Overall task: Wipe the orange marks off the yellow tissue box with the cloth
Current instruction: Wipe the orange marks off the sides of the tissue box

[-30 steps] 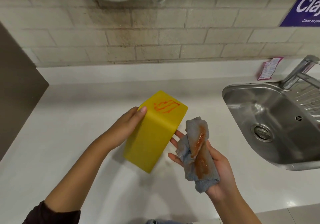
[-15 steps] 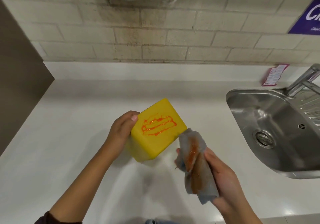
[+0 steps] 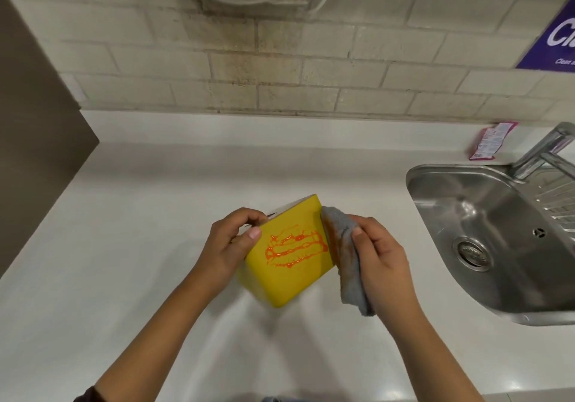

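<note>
Head view, bottom of frame: two bare forearms rise from the lower edge and meet at centre.
Left hand (image 3: pixel 231 244): gripping the yellow tissue box (image 3: pixel 292 277) by its left side, fingers curled over the top rim, thumb on the marked face.
Right hand (image 3: pixel 378 258): closed round a folded grey cloth (image 3: pixel 350 264), already stained orange.
Box: centre frame, tilted, marked face turned up to the camera. Its lower corner is low over the white counter (image 3: pixel 124 246), but I can't tell if it touches.
Key relation: the cloth touches the right edge of that face, and the orange marks (image 3: pixel 295 250) lie just left of it as loops running left to right. The right hand is the nearer one, so the stroke looks set to go left along them.
Watch: the left thumb sits at the far end of that stroke.
Room: bare counter to the left and in front. The sink (image 3: pixel 485 215) at right is well apart.
Far: a pink packet (image 3: pixel 491 140) by the tap (image 3: pixel 541 149), then the tiled wall (image 3: pixel 280 68).
</note>
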